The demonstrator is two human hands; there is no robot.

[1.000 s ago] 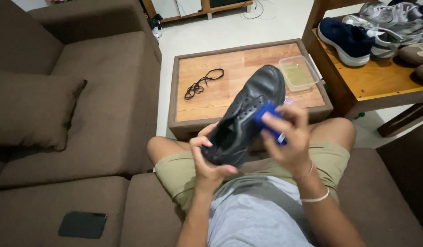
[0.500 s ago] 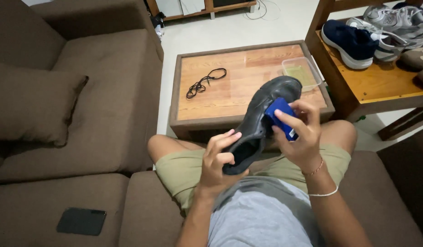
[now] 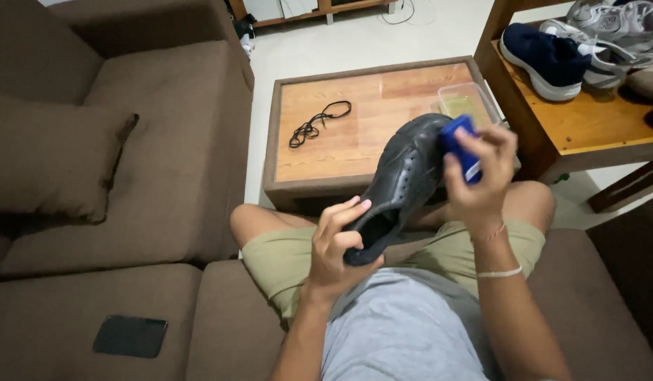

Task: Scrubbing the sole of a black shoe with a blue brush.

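Seated on a brown sofa point(image 3: 129, 212), the left hand point(image 3: 337, 243) grips a black shoe point(image 3: 400, 183) at its heel while the right hand point(image 3: 481, 176) presses a blue applicator point(image 3: 460, 144) against its toe, above a wooden desk point(image 3: 369, 134) bearing loose black laces point(image 3: 316, 123).

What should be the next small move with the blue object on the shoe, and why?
Probably a short stroke of the blue applicator back along the black shoe: the right hand presses it at the toe, and the left hand steadies the heel.

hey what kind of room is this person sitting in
Most likely a home living room. The person sits on a brown sofa with a cushion, facing a low wooden coffee table, and a wooden shelf beside it holds sneakers.
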